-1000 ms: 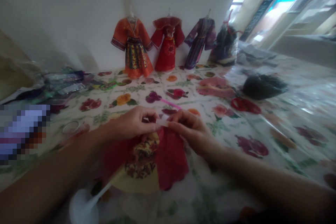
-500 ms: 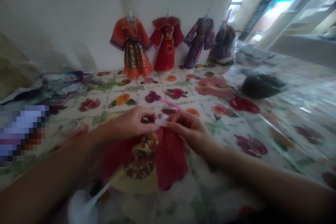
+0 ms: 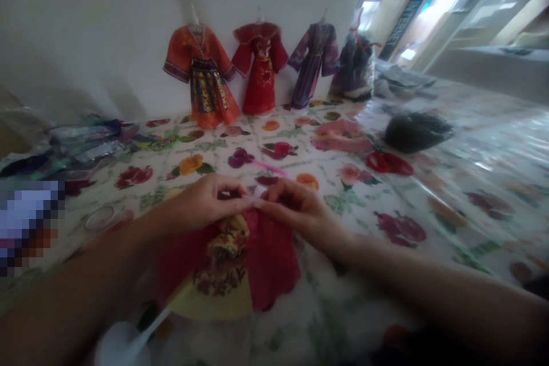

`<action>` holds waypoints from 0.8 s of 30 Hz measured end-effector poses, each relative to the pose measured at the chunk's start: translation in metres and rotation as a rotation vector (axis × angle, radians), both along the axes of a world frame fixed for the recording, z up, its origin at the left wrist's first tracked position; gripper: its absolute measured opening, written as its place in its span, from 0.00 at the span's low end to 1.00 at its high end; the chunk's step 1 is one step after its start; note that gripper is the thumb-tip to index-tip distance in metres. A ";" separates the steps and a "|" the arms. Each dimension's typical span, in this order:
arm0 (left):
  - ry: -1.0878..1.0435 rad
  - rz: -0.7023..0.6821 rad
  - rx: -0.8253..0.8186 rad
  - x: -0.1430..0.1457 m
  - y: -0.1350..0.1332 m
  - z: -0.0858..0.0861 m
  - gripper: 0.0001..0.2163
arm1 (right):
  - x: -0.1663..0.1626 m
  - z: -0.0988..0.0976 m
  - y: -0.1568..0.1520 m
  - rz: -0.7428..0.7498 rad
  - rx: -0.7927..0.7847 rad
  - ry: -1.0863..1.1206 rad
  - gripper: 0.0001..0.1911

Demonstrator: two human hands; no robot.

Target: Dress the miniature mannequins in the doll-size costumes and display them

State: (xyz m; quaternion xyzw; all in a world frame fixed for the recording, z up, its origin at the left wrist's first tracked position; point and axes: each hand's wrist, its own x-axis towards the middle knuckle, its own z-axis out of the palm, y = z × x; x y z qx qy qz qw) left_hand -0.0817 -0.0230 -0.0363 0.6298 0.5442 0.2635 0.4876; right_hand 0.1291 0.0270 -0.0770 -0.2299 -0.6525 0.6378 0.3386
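Pinching a white strip [image 3: 259, 191] with left hand [image 3: 211, 199] and right hand [image 3: 302, 207], beside a red and yellow dress [image 3: 272, 263].

An orange robe [image 3: 206, 77], red robe [image 3: 261, 71] and purple robe [image 3: 314, 66] stand before a pale wall [image 3: 94, 23].

hands [image 3: 208, 199] [image 3: 302, 210] closer together, less white strip [image 3: 259, 191] showing

This looks like a home craft corner or small workshop: three little dresses [image 3: 261, 83] stand by a wall [image 3: 94, 28] on a fruit-print tablecloth [image 3: 360, 211], red cloth [image 3: 274, 266] nearer.
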 end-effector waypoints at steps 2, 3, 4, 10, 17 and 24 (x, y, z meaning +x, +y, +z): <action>0.010 -0.005 0.059 -0.001 0.001 0.001 0.10 | 0.001 0.000 -0.001 -0.005 0.049 -0.027 0.14; 0.015 -0.009 0.080 -0.002 0.001 0.002 0.10 | 0.002 0.001 -0.001 -0.010 0.079 -0.043 0.14; 0.018 -0.010 0.090 -0.003 0.001 0.002 0.09 | 0.004 0.001 -0.001 -0.018 0.111 -0.063 0.14; -0.001 0.038 0.060 -0.007 -0.001 0.001 0.09 | 0.012 0.009 0.000 -0.056 0.362 -0.144 0.12; -0.011 0.029 0.081 -0.003 -0.001 0.004 0.07 | 0.020 0.019 0.000 -0.126 0.627 -0.208 0.16; -0.016 0.035 0.052 -0.001 -0.002 0.005 0.08 | 0.022 0.022 0.000 -0.124 0.653 -0.195 0.20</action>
